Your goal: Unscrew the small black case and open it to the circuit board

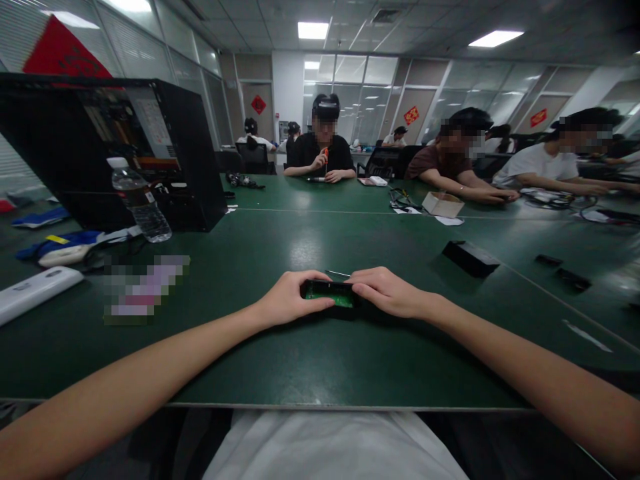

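Note:
A small black case (327,285) with a green circuit board (343,300) inside is held between my two hands, just above the table's near half. My left hand (295,295) grips its left end, thumb along the near side and fingers behind. At the right end, the thumb and fingers of my right hand (387,291) are closed on the case. A thin metal rod (337,273), like a screwdriver shaft, sticks out leftward from behind my right fingers; its other end is hidden.
On the green table (280,373), an open computer tower (193,160) and a plastic bottle (143,203) stand left. A white device (37,293) lies nearer. To the right are a black box (470,259), small black parts (573,279) and a white carton (443,204). Several people sit beyond.

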`<state>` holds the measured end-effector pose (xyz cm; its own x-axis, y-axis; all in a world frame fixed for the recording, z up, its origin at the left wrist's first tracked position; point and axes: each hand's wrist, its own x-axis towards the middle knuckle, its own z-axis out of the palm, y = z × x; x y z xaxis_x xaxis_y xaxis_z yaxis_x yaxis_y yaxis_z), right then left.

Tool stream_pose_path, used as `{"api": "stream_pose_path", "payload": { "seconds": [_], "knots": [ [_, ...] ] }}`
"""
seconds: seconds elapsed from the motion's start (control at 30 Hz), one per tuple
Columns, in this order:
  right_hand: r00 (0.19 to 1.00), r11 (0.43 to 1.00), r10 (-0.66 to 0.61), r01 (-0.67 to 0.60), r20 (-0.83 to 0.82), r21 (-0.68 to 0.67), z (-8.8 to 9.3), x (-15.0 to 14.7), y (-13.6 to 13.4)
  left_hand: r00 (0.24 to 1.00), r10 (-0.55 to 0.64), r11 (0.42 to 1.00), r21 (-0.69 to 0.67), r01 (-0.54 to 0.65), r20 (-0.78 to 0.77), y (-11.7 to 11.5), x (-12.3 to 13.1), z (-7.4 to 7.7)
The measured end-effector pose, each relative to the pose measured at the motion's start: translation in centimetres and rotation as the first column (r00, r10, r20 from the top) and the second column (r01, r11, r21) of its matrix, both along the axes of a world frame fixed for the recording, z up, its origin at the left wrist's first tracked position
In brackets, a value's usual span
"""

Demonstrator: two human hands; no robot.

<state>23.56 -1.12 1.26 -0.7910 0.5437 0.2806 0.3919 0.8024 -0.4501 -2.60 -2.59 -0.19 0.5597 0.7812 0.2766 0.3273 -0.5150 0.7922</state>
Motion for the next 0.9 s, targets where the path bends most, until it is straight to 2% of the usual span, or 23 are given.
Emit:
{"api": "stream_pose_path", "payload": {
  "seconds": [0.2,0.3,0.67,0.9],
  "knots": [
    [0.998,0.993,-0.065,0.066,-0.021,0.095,0.1,0.1,0.1,0.986,0.037,0.991,-0.135,-0.015,0.165,0.7,0.0,-0.4],
    [0.996,0.988,-0.07,0.078,-0.062,0.137,0.4,0.2,-0.1,0.98,0.061,0.988,-0.153,-0.032,0.188,1.2,-0.3,-0.2],
    [0.982,0.976,-0.118,0.142,-0.147,0.167,0.5,0.0,-0.5,0.989,0.059,0.997,-0.056,-0.052,0.132,1.3,-0.9,0.5],
    [0.986,0.982,-0.129,0.142,-0.106,0.123,0.7,0.1,-0.4,0.995,0.056,0.998,-0.012,-0.056,0.085,1.2,-1.1,0.7]
  ]
}}
